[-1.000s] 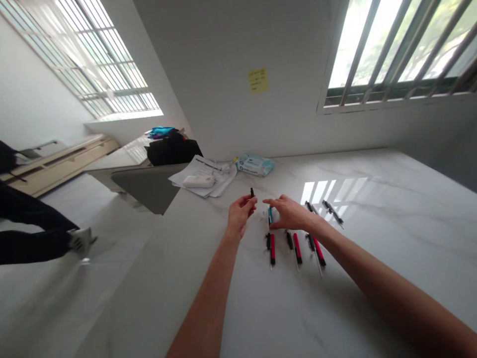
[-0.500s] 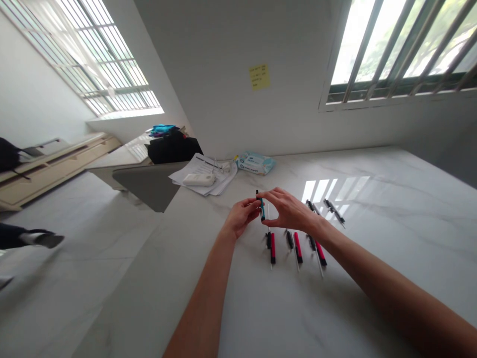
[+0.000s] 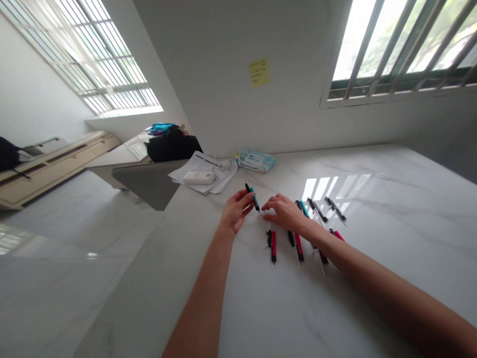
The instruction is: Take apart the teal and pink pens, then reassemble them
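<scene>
Head view: we record a teal pen [image 3: 253, 198] pinched in the fingers of the left hand [image 3: 234, 213], just above the white marble desk [image 3: 372, 278]. The right hand [image 3: 283, 214] lies beside it, grip not discernible. Red pens [image 3: 273, 246] lie in a row near it. Barred windows [image 3: 402, 44] light the room.

Your left hand [image 3: 234, 211] holds a pen [image 3: 252, 197] over the counter [image 3: 372, 258], just left of your right hand [image 3: 283, 213], which rests on it. A row of pens [image 3: 273, 246] lies nearer you than that hand, and more pens [image 3: 316, 209] lie to its right. Behind the hands, papers [image 3: 203, 174] lie left of a pack [image 3: 256, 161]. A bag [image 3: 173, 146] sits behind the papers. A note [image 3: 259, 72] is on the wall [image 3: 223, 99] above the pack.
</scene>
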The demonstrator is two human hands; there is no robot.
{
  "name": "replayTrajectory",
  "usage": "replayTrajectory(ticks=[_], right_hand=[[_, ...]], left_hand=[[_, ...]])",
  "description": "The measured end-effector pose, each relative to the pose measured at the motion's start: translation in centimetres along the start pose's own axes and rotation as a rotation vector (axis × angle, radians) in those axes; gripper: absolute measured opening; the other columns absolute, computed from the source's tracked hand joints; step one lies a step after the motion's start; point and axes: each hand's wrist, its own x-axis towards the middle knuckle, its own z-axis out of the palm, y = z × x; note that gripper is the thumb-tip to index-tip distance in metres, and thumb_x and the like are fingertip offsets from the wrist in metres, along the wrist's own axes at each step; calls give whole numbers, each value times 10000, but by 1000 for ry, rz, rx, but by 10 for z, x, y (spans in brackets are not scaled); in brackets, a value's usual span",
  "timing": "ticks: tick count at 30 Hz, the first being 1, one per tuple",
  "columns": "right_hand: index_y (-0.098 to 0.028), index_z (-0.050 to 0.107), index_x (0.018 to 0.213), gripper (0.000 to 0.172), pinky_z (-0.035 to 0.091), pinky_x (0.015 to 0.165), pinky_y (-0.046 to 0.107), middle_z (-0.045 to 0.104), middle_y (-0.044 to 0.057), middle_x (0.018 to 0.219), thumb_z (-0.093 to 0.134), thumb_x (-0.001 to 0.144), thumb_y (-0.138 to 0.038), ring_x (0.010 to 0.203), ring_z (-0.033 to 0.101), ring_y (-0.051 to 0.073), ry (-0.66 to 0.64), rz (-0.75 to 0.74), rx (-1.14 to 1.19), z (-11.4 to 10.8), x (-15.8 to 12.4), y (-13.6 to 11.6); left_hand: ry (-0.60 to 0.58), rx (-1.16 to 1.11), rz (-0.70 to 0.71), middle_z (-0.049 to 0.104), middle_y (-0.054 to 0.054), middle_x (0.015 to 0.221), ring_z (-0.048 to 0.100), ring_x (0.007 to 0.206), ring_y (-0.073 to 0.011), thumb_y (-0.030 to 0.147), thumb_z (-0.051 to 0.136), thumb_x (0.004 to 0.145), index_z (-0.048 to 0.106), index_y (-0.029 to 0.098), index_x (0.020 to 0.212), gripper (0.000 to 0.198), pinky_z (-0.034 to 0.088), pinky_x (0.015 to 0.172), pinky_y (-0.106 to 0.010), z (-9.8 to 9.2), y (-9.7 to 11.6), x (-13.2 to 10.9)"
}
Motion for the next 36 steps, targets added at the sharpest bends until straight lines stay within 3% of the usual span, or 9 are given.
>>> replayTrajectory(ticks=[7,11,15,23,29,36], right_hand=[[-205,776,942,63,508,872,353,761,58,930,727,903,-205,925,658,228,38,9,106,1,2,-1],[-207,758,956,85,558,801,312,782,29,875,697,912,-248,815,725,182,97,110,367,-11,5,4],[-198,760,991,144,604,824,298,802,37,916,701,903,-297,857,766,184,101,124,646,-28,7,13],[-218,809,995,162,619,850,335,802,52,985,700,895,-285,873,758,198,274,165,533,-50,10,15],[-202,787,1007,198,595,745,293,791,33,851,750,866,-337,771,740,183,219,139,534,-47,10,15],[-231,817,975,147,578,773,294,805,17,857,731,877,-297,800,757,200,180,139,522,-46,9,11]], left_hand=[[15,177,45,722,-5,880,649,796,-125,348,962,573,746,206,900,417,489,785,-261,3,-2,-3],[-32,247,81,727,-26,861,650,776,-143,366,946,589,755,183,892,402,506,787,-285,6,-4,-5],[-73,278,68,732,-39,868,667,780,-151,366,943,596,760,174,919,418,509,775,-285,11,-6,-7],[-168,314,38,721,-35,830,668,746,-159,366,937,611,764,173,901,389,501,737,-285,17,-9,-10],[-174,369,49,717,-33,790,635,675,-139,369,914,637,779,170,921,372,441,645,-255,16,-10,-10],[-213,406,43,719,-36,780,624,679,-139,368,913,637,785,170,931,377,421,623,-248,16,-11,-10]])
